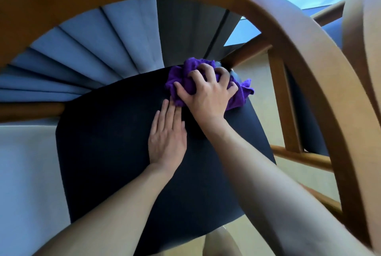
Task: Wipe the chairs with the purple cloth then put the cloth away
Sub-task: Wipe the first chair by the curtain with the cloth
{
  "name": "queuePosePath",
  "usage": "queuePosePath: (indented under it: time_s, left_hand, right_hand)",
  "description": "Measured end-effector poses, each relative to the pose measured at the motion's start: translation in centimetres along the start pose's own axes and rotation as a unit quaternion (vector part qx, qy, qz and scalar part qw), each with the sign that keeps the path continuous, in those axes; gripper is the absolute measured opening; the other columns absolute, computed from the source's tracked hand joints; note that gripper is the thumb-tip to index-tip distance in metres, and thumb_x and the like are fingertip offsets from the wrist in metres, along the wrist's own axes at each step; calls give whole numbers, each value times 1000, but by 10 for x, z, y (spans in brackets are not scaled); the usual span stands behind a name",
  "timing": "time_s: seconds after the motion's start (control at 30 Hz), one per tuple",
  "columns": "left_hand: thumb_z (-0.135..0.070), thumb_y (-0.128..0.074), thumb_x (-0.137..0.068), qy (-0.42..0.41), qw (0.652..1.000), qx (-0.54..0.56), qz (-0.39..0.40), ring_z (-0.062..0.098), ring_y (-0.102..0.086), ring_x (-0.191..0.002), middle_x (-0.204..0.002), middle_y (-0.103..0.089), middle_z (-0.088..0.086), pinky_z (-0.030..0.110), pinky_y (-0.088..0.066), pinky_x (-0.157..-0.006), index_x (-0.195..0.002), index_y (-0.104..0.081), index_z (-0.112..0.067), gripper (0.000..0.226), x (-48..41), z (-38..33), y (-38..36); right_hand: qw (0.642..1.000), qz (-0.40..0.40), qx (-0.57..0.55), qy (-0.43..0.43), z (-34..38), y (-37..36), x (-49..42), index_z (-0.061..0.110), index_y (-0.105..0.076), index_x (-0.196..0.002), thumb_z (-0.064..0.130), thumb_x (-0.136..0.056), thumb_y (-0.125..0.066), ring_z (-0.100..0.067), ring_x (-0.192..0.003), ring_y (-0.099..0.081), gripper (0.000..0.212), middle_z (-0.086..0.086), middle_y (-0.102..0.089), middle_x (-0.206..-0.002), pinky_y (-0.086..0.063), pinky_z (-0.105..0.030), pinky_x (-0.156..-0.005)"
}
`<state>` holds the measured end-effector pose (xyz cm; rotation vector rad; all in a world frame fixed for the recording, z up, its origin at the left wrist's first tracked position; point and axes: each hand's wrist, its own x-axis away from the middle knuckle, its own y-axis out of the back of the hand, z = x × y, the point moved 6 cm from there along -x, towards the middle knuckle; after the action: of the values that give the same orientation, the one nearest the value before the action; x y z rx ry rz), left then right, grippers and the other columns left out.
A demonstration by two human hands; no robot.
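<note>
A chair with a dark blue seat (115,152), a pleated blue backrest (99,49) and a curved wooden frame (288,35) fills the view from above. The purple cloth (240,95) lies bunched at the seat's far right corner. My right hand (208,92) grips it with curled fingers and presses it onto the seat. My left hand (168,134) rests flat on the seat just left of the cloth, fingers straight and together.
A second wooden chair (358,66) stands close on the right, its rails (303,156) next to the seat edge. Pale floor (261,74) shows between the two chairs. A grey-blue surface (26,173) lies to the left of the seat.
</note>
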<state>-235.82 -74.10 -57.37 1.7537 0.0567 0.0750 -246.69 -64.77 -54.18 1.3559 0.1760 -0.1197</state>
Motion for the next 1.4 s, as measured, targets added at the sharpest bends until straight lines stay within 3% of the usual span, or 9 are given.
queuePosePath:
  time_s: [0.1, 0.3, 0.47, 0.63, 0.8, 0.97, 1.17, 1.27, 1.4]
  left_hand:
    - [-19, -35, -103, -10, 1000, 5, -6, 29, -32, -146, -147, -47, 20, 43, -27, -120, -134, -52, 2, 42, -1, -1, 2]
    - [-16, -50, -97, -14, 1000, 27, -7, 31, -28, -148, -158, -33, 14, 47, -28, -118, -139, -49, -6, 43, -4, -16, 12]
    - [-6, -59, -92, -84, 995, 56, -3, 30, -35, -144, -155, -40, 15, 44, -32, -116, -137, -52, -2, 45, -4, -54, 1]
    - [-9, -54, -93, -72, 995, 68, -4, 27, -31, -147, -158, -34, 12, 41, -28, -118, -144, -45, -3, 52, 3, -55, -5]
    - [-17, -46, -100, -67, 996, 56, -6, 26, -30, -147, -158, -34, 12, 41, -29, -119, -145, -45, -2, 47, 4, -58, -8]
    - [-18, -48, -100, -74, 996, 38, -4, 26, -32, -147, -158, -34, 12, 41, -31, -118, -144, -46, -3, 47, 2, -56, -5]
    - [-5, -58, -95, -94, 994, 62, -5, 31, -35, -145, -155, -38, 15, 47, -31, -116, -140, -49, -4, 46, 13, -78, -8]
    - [0, -58, -92, -102, 992, 68, -11, 29, -36, -144, -154, -41, 13, 46, -31, -116, -142, -47, -1, 51, 22, -86, -9]
    - [-7, -57, -97, -122, 992, 26, 5, 28, -31, -147, -158, -33, 13, 45, -30, -118, -146, -43, -3, 52, 22, -85, -12]
  right_hand:
    - [999, 39, -1, 0, -9, 5, 14, 35, -67, -110, 83, -76, -50, -41, -124, -46, 61, 9, -59, -131, -35, -49, -81]
    - [1000, 26, 1, 6, -47, 26, 51, 30, -69, -98, 63, -79, -60, -39, -106, -52, 39, 6, -64, -119, -41, -43, -68]
    - [998, 12, 24, -57, -82, 39, 87, 31, -69, -98, 59, -78, -62, -37, -106, -52, 35, 6, -64, -119, -39, -43, -72]
    - [996, 10, 1, -83, -76, 22, 60, 29, -69, -90, 54, -75, -67, -36, -104, -51, 29, 3, -63, -112, -38, -44, -73]
    - [973, 56, -81, -208, -81, 2, -24, 33, -67, -109, 56, -83, -62, -31, -113, -44, 35, 5, -53, -125, -39, -45, -85]
    - [981, 45, -84, -171, -89, 17, 10, 32, -68, -101, 57, -78, -64, -32, -107, -48, 34, 9, -58, -118, -44, -44, -77]
    - [990, 15, -21, -136, -104, 54, 117, 30, -70, -92, 53, -74, -67, -32, -103, -48, 29, 8, -62, -110, -33, -38, -70]
    - [983, 20, -31, -181, -106, 41, 90, 31, -69, -87, 55, -75, -64, -33, -102, -49, 27, 8, -62, -107, -33, -39, -71]
    - [970, 59, -62, -227, -111, 14, 10, 32, -66, -102, 56, -82, -60, -32, -110, -45, 32, 9, -56, -116, -31, -40, -78]
